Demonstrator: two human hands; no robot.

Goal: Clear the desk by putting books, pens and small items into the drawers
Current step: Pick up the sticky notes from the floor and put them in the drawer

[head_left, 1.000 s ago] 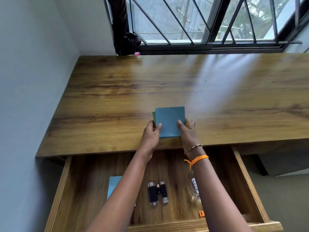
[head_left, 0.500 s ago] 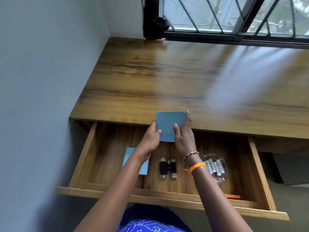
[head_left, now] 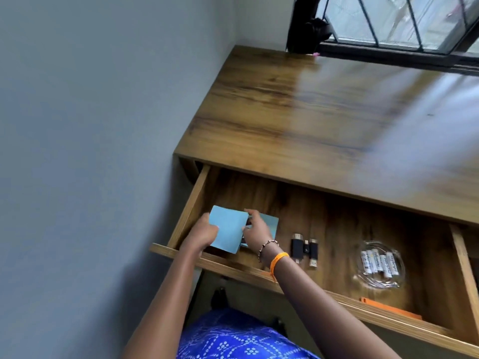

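Blue pad (head_left: 227, 229) pinched between left hand (head_left: 201, 233) and right hand (head_left: 256, 229), low over drawer (head_left: 321, 221) at its nine o'clock end. Better lowered flat onto second blue pad (head_left: 272, 224) beneath, corners squared, then released, well clear of USB sticks (head_left: 304, 250) toward three o'clock.

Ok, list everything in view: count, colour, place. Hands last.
Desk: one, brown wood, below the window.
Drawer: one, brown wood, pulled open.
Held pad: one, light blue, over the drawer's left end.
Second pad: one, blue, lying in the drawer under the held one.
USB sticks: about three, black, drawer middle.
Bowl: one, clear, holding white batteries, drawer right.
Orange item: one, at the drawer front.
Window: one, dark frame.
Left hand: on the held pad.
Right hand: on the held pad.
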